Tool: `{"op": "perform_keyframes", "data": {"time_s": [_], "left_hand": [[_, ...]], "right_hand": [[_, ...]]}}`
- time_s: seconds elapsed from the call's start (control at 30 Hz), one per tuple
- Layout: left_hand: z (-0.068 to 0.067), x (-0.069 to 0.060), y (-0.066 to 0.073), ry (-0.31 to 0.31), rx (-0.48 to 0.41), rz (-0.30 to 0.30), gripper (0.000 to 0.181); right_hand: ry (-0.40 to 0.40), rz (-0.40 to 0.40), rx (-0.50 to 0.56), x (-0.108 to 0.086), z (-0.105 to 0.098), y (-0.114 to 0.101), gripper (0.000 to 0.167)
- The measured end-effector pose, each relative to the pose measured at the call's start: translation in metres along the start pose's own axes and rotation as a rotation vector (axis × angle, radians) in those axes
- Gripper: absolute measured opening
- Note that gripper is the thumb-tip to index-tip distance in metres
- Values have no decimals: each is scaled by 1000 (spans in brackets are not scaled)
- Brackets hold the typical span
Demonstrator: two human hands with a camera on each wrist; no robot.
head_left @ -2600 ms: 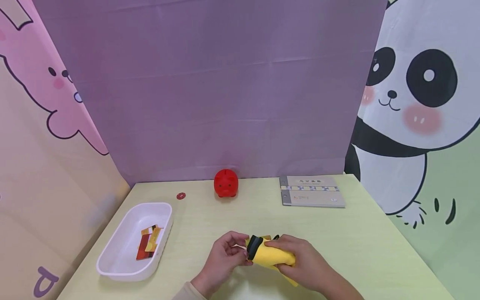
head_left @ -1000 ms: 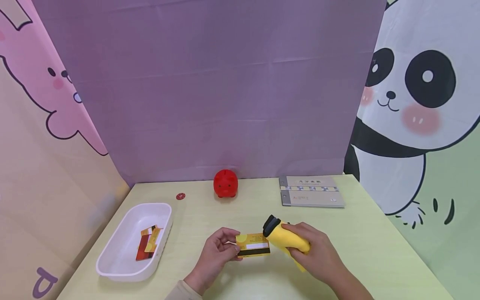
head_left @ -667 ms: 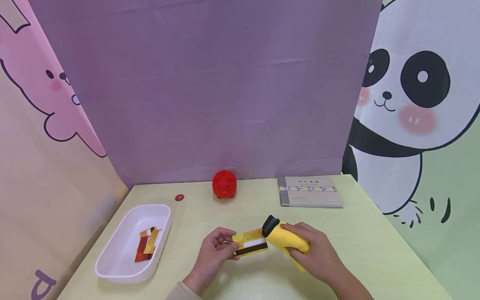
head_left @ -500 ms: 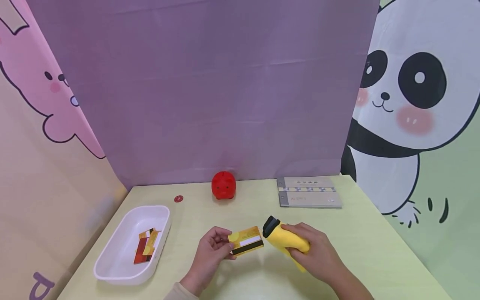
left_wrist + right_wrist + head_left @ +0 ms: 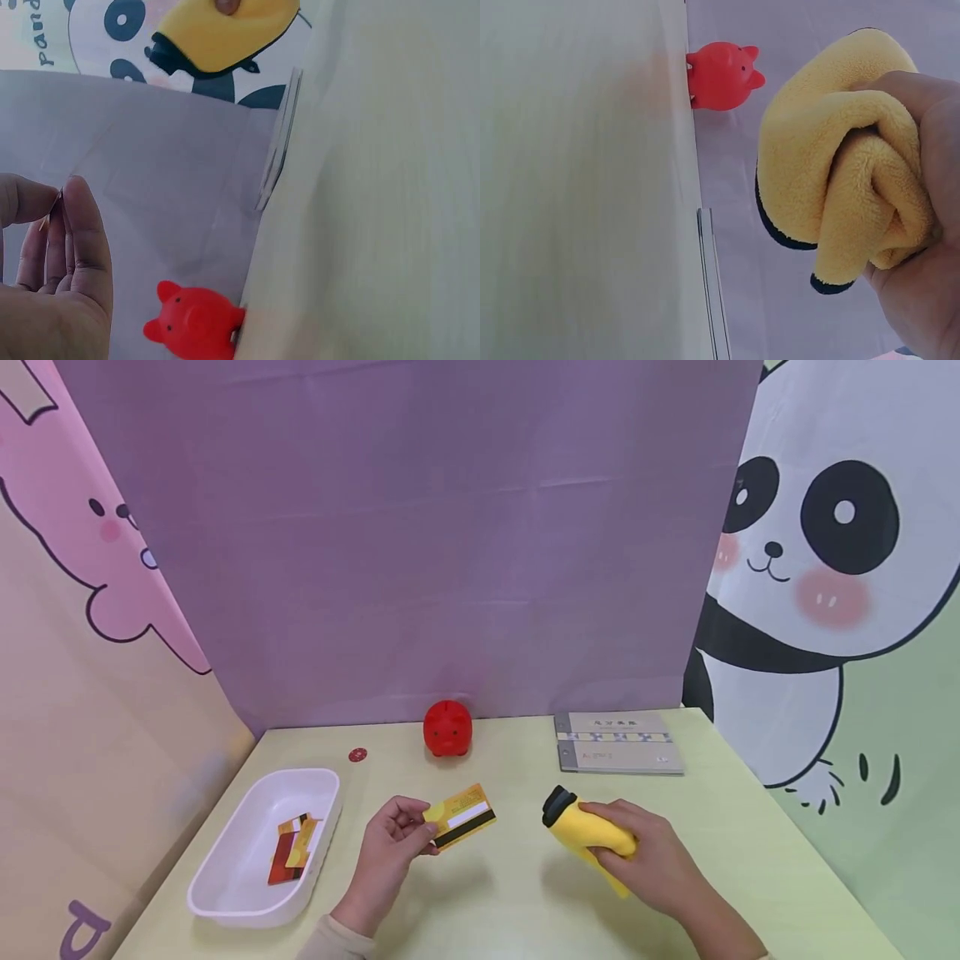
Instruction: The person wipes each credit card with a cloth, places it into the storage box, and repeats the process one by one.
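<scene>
In the head view my left hand (image 5: 392,852) pinches a yellow bank card (image 5: 461,817) by its left end; a black stripe and a white strip show on its face. The left wrist view has that card almost edge-on between thumb and fingertips. My right hand (image 5: 648,856) grips a bunched yellow cloth (image 5: 592,833) with dark edging, held above the table to the right of the card. Soft fleecy folds of the cloth (image 5: 840,165) fill much of the right wrist view. Card and cloth are apart.
A white tray (image 5: 206,893) on the left holds several red and yellow cards (image 5: 291,852). Toward the back are a small red round piece (image 5: 357,755), a red piggy bank (image 5: 447,729) and a grey-beige book (image 5: 618,743). A purple curtain (image 5: 465,543) hangs behind the table.
The cloth was over the card earlier; now they are separated. My left hand has moved left and up with the card, tilting it, and my right hand has shifted slightly right with the cloth.
</scene>
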State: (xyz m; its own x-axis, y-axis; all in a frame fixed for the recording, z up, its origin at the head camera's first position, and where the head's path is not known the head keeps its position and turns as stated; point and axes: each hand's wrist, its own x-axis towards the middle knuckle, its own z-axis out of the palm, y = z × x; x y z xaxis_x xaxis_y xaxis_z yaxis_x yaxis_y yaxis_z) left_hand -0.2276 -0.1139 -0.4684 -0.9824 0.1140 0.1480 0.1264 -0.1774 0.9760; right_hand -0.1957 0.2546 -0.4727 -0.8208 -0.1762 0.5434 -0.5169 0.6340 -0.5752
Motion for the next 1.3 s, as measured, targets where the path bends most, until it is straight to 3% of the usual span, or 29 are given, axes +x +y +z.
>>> {"op": "perform_keyframes", "data": {"time_s": [0.5,0.9,1.1,1.3], "left_hand": [[-57,1,24,192,60,107,27],[-111,-3,42,303,67,188,32],[-140,-5,46,418,77,138,32],[-163,-2,44,517,137,33,33]], "right_hand": [[-39,65,-123,0,-30,21,56],[-70,213,-232,-2,-61,53,53],[-97,274,-276,-5,-74,65,56],[-121,321,-316,-8,-83,77,57]]}}
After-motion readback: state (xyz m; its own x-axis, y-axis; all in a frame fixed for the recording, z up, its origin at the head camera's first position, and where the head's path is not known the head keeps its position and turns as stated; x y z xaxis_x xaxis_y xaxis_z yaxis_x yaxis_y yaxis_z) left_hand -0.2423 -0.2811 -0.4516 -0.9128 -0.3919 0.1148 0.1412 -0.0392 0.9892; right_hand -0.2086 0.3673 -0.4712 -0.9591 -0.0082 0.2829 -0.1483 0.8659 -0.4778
